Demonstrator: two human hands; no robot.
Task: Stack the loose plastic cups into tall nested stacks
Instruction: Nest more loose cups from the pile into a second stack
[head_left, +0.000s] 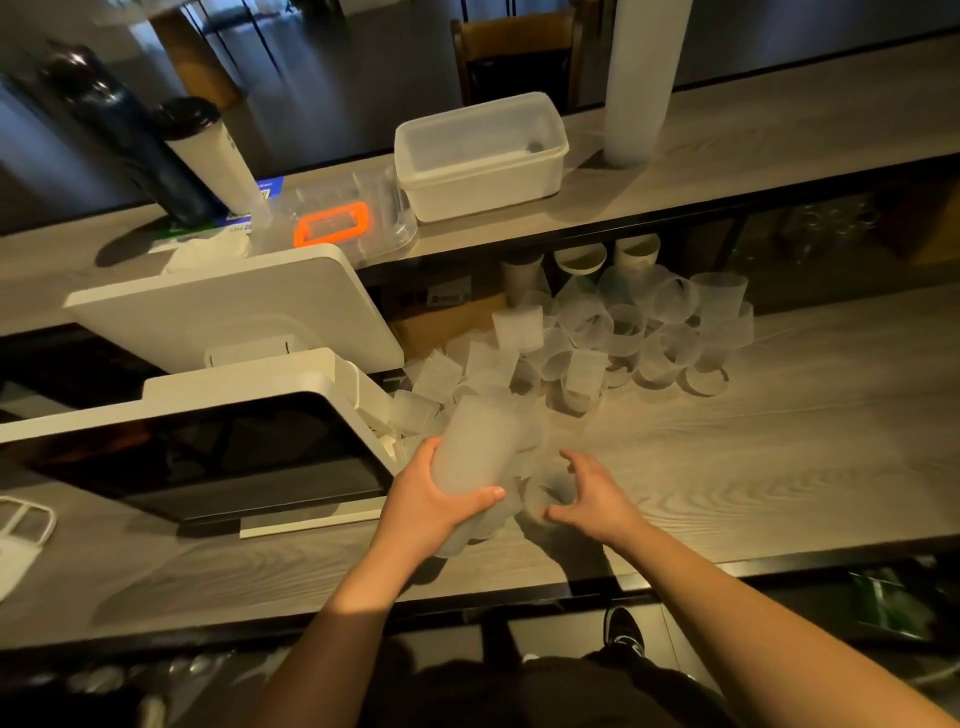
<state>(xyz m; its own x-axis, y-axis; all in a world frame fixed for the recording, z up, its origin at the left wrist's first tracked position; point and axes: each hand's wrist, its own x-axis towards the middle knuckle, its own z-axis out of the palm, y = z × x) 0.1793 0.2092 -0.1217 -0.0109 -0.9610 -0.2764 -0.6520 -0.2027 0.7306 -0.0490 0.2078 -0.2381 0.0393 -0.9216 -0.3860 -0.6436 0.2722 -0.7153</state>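
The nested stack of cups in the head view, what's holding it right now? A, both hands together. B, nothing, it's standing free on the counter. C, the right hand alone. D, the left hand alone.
D: the left hand wraps its fingers and thumb round the nested stack of cups, while the right hand sits apart beside it with fingers curled over a blurred single cup.

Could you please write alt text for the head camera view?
A person's left hand grips a nested cup stack while the right hand grasps a blurred cup beside it; loose frosted cups crowd the wooden counter.
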